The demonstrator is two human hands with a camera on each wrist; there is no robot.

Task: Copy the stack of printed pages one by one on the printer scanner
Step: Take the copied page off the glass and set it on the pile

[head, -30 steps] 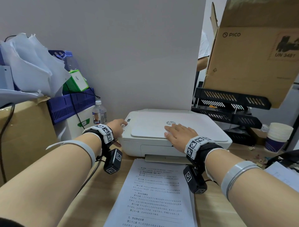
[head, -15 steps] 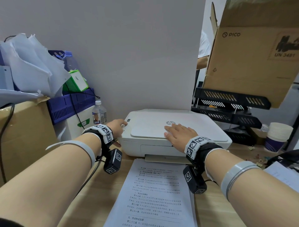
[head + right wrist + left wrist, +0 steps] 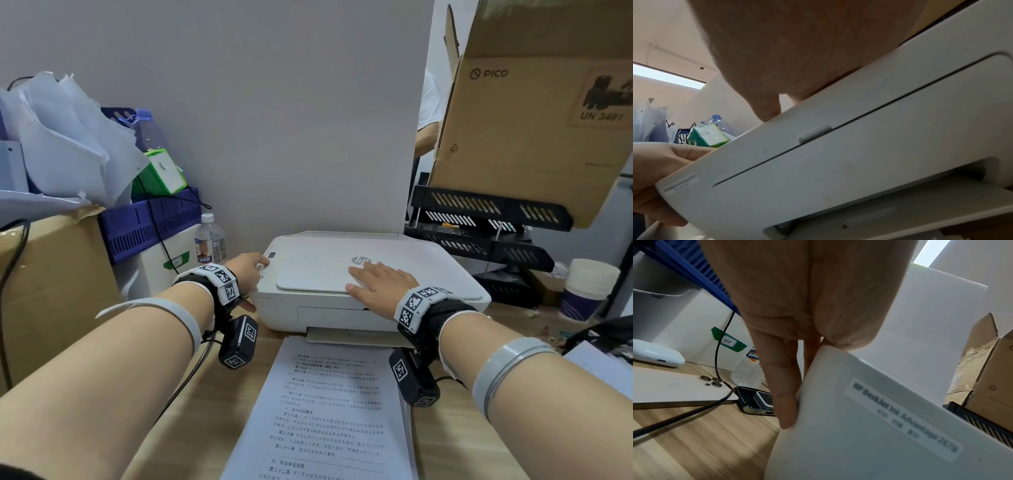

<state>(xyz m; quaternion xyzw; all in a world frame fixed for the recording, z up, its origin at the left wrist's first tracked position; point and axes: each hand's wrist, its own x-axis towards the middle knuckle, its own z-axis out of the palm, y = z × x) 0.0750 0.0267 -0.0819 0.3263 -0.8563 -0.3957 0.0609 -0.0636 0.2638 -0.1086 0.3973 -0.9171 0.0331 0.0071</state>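
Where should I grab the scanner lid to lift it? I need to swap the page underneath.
Judging by its pose, hook fingertips under the scanner lid's front edge, from the front; it seems hinged at the back. The right hand lies flat there.

Far left: crumpled white paper (image 3: 65,137) heaped on a brown cardboard box (image 3: 51,274).
Left, by the wall: blue plastic crate (image 3: 147,222) with a green and white carton (image 3: 164,173) on top.
Below the crate: clear water bottle (image 3: 209,240) standing upright.
Left desk: pale phone (image 3: 674,389) lying face down.
Upper right: PICO cardboard box (image 3: 534,113) above black letter trays (image 3: 479,222).
Far right: stacked paper cups (image 3: 587,287).
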